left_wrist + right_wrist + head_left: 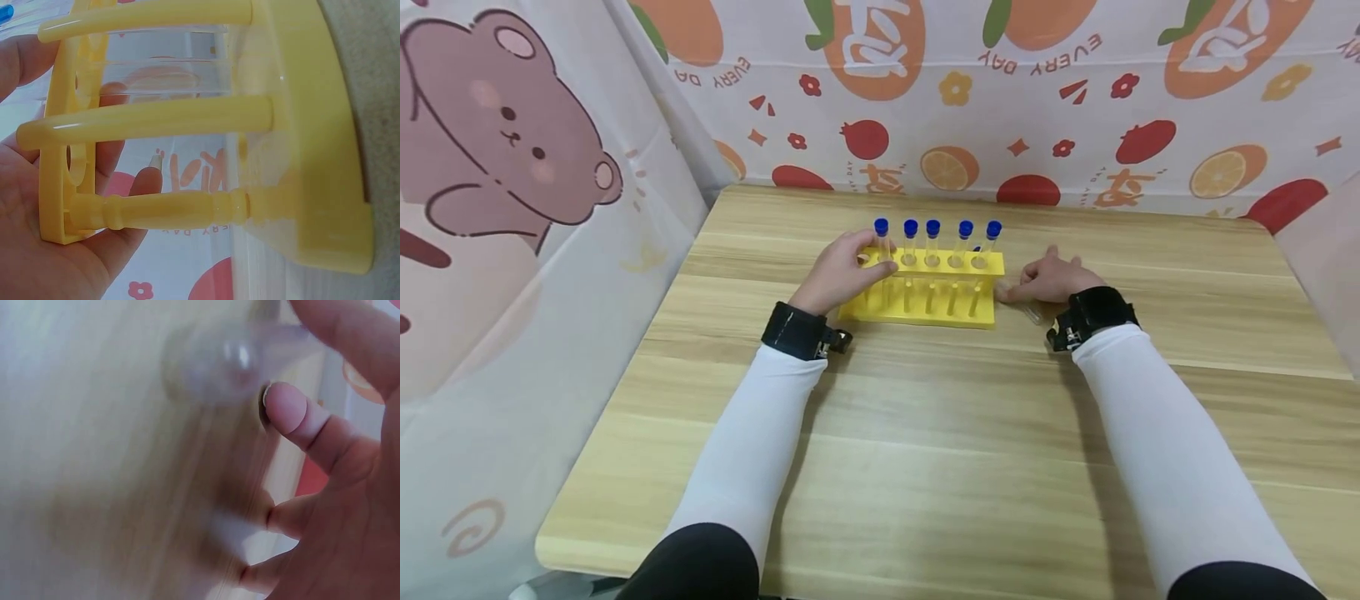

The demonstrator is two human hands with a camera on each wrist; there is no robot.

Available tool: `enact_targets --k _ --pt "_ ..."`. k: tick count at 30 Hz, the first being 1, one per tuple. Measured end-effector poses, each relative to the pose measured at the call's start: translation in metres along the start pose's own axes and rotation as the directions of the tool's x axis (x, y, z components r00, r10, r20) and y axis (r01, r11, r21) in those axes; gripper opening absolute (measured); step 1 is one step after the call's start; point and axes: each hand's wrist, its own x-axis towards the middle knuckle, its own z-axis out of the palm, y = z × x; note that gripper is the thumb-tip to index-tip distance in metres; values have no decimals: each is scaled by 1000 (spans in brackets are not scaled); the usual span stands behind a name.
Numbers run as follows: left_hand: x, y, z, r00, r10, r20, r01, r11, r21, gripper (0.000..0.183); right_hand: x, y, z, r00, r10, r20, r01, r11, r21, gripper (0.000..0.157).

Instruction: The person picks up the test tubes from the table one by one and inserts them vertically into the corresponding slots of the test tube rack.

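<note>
In the head view my left hand [842,271] grips the left end of a yellow test tube rack [925,319], thumb in front and fingers behind. The left wrist view shows the rack's upper shelf [53,206] within that hand. Several clear test tubes with blue caps [933,228] stand in the rack. Just right of the rack, my right hand [1051,277] is low over the table. In the right wrist view, a blurred clear bulb-shaped vessel [219,362] has its narrow neck between thumb and index finger; the other fingers are spread.
A small clear piece [1032,313] lies on the wooden table [910,467] below the right hand, its kind unclear. Behind the table hangs a fruit-print curtain [955,133]; another printed cloth [550,333] borders the left side.
</note>
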Motion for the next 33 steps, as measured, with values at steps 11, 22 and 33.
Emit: enact_targets --k 11,22,33 --pt "-1 1 -3 1000 -16 4 16 1000 -19 28 -1 -2 0 997 -18 -69 19 1000 7 44" --pt "-2 4 -8 1000 -17 21 18 999 -39 38 -29 1 2 958 -29 -286 115 951 287 43" --pt "-7 12 -22 999 18 -37 -21 995 -97 72 -62 -33 -8 882 23 -471 180 907 382 60"
